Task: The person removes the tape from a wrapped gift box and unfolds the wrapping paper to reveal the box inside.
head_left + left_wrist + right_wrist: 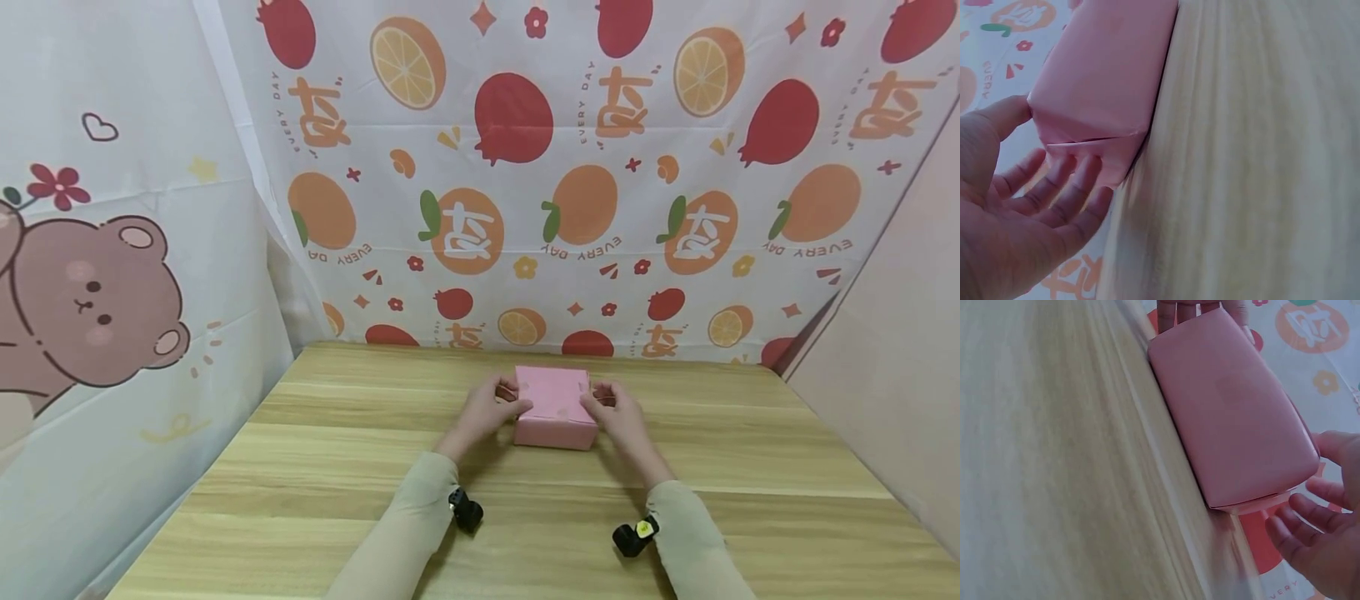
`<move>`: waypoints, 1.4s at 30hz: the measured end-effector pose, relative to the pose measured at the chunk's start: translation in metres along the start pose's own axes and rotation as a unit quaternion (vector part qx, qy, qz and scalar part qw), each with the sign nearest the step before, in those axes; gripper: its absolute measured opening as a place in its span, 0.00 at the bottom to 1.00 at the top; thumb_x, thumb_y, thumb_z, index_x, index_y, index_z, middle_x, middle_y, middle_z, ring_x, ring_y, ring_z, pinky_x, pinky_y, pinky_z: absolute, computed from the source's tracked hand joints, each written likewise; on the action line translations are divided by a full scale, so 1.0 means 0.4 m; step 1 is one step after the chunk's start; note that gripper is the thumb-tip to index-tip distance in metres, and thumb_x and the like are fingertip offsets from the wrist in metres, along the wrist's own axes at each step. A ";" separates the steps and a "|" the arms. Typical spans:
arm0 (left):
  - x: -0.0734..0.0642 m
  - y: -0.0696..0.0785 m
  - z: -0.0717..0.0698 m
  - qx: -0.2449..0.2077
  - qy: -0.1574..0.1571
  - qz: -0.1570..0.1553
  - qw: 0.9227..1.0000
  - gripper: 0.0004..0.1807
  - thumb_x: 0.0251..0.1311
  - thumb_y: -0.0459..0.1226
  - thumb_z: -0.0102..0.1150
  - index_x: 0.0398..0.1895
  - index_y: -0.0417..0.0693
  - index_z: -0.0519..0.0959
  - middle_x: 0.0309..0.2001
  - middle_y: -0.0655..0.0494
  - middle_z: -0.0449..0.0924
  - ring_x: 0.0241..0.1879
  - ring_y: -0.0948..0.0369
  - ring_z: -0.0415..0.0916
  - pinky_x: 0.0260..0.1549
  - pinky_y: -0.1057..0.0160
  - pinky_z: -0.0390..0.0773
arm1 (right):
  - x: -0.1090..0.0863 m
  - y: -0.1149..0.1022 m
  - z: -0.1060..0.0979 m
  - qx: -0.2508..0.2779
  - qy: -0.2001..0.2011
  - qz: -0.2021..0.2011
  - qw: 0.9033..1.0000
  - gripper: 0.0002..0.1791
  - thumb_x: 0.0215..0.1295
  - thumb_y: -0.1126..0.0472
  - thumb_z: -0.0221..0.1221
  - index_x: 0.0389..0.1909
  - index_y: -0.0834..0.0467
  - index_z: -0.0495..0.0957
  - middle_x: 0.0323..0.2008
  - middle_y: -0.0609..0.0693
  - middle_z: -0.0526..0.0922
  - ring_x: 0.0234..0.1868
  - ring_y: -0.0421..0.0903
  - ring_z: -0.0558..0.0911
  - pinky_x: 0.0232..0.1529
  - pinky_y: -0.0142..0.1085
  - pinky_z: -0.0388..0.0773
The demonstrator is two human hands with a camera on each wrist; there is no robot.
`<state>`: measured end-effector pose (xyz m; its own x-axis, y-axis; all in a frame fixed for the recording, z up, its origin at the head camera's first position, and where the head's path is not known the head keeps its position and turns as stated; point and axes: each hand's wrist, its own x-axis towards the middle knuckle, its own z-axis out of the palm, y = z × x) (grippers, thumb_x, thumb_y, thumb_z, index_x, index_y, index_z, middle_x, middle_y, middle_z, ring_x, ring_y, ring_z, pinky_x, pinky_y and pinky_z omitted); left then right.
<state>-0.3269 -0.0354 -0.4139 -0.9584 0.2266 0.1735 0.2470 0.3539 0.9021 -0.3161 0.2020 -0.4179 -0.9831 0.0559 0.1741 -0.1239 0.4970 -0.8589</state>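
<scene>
A pink box (pixel 553 393) rests on the wooden table, one long side toward me. My left hand (pixel 487 412) holds its left end, thumb on the top edge and fingers bent against the end face. In the left wrist view, those fingertips touch a folded flap (pixel 1091 147) at that end. The right hand (pixel 621 421) holds the opposite end, its thumb on the top near the corner. The right wrist view shows the fingers of this hand (pixel 1329 531) loosely bent beside a slightly parted end flap (pixel 1260 504).
The wooden table (pixel 337 467) reaches back to a fruit-printed cloth (pixel 525 208). A bear-printed cloth (pixel 97 292) hangs at the left, and a pale panel (pixel 892 333) stands at the right. Small black cameras (pixel 467 510) are strapped to both wrists.
</scene>
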 end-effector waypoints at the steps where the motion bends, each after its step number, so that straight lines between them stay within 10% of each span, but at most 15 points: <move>1: 0.000 -0.001 0.001 -0.004 -0.001 -0.004 1.000 0.23 0.47 0.46 0.65 0.41 0.43 0.71 0.37 0.51 0.75 0.36 0.61 0.73 0.33 0.67 0.74 | -0.001 -0.002 0.002 -0.015 0.001 -0.007 1.000 0.24 0.58 0.49 0.58 0.50 0.59 0.69 0.45 0.55 0.75 0.49 0.48 0.73 0.49 0.39 0.70; 16: -0.011 0.004 0.018 -0.027 -0.018 -0.039 0.999 0.24 0.48 0.44 0.64 0.43 0.42 0.68 0.37 0.51 0.73 0.33 0.61 0.73 0.30 0.64 0.76 | 0.017 -0.052 0.029 -0.207 0.059 -0.006 0.976 0.15 0.60 0.49 0.52 0.32 0.57 0.66 0.30 0.51 0.70 0.31 0.46 0.70 0.29 0.35 0.65; 31: -0.003 0.004 0.010 -0.035 -0.018 -0.040 0.998 0.23 0.48 0.44 0.65 0.42 0.42 0.68 0.36 0.51 0.73 0.31 0.62 0.74 0.34 0.57 0.78 | 0.022 -0.061 0.036 -0.247 0.097 -0.059 0.962 0.07 0.62 0.57 0.51 0.31 0.58 0.70 0.32 0.54 0.70 0.33 0.49 0.71 0.34 0.41 0.70; 42: 0.000 -0.003 0.003 -0.041 -0.016 -0.045 0.998 0.23 0.47 0.44 0.65 0.42 0.41 0.69 0.36 0.51 0.74 0.30 0.62 0.74 0.37 0.53 0.78 | 0.029 -0.052 0.036 -0.212 0.099 -0.044 0.971 0.09 0.63 0.59 0.50 0.29 0.61 0.68 0.33 0.55 0.70 0.35 0.50 0.70 0.38 0.42 0.70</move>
<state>-0.3270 -0.0349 -0.4156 -0.9710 0.2259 0.0786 0.1461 0.2998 0.9427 -0.3269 0.1796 -0.4049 -0.9206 0.1423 0.3636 -0.0978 0.8175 -0.5675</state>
